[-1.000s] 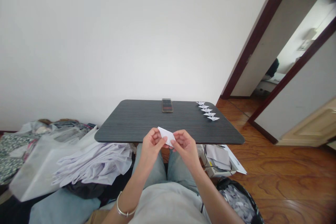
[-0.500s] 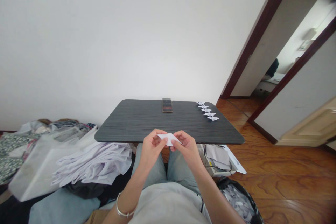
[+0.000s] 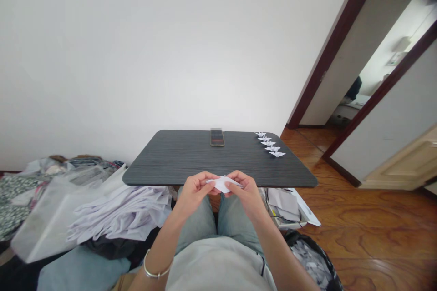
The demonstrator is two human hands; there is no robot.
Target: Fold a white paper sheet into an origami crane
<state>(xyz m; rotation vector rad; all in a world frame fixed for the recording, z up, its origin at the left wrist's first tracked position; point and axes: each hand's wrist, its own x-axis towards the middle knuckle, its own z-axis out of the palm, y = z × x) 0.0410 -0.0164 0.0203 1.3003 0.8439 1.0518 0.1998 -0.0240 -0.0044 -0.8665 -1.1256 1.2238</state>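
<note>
Both my hands hold a small folded piece of white paper (image 3: 223,184) above the near edge of the table. My left hand (image 3: 196,191) pinches its left end, and my right hand (image 3: 246,194) pinches its right end. A silver bangle (image 3: 153,271) circles my left wrist. On the dark wood-grain table (image 3: 170,157), a row of several white origami cranes (image 3: 269,143) stands at the far right. A dark phone (image 3: 217,137) lies at the far edge, out of reach of both hands.
A heap of white cloth and plastic bags (image 3: 119,213) lies left of my knees. A box of papers (image 3: 282,207) sits right of them, with a bin of crumpled paper (image 3: 310,261) nearer. Wood floor (image 3: 368,223) and an open doorway (image 3: 382,77) lie right.
The paper now lies flatter and lower, and my hands have come closer to my lap. My fingers have shifted along its edges.
</note>
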